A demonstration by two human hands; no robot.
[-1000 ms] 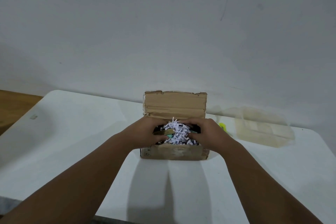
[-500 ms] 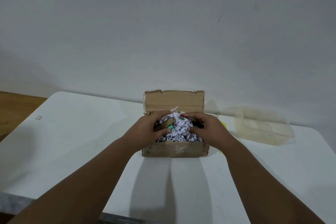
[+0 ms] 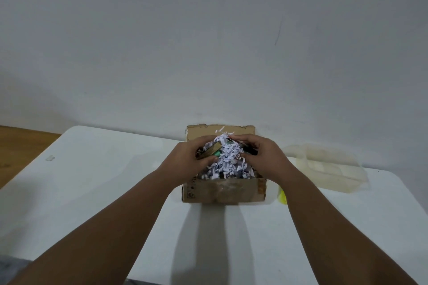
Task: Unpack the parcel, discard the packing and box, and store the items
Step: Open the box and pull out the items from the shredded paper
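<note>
Both hands are clamped on one heap of shredded paper. My left hand curls round its left side and my right hand cups its right side, fingers bent over the top. The heap stands above the rim of the cardboard box, with loose strips trailing down into the box below it. Under my left thumb I also see a flat tan piece and a bit of something green caught in the paper; I cannot tell what either one is.

The box sits open on the white table, near the far edge, with its back flap standing upright against the wall. Its front side faces me and carries worn tape.

Just beside the box on the right, partly hidden behind my right forearm, lies a small yellow thing. Farther right is a clear plastic tub, apart from the box. A small pale scrap lies near the table's left edge, and wooden floor shows beyond it.
</note>
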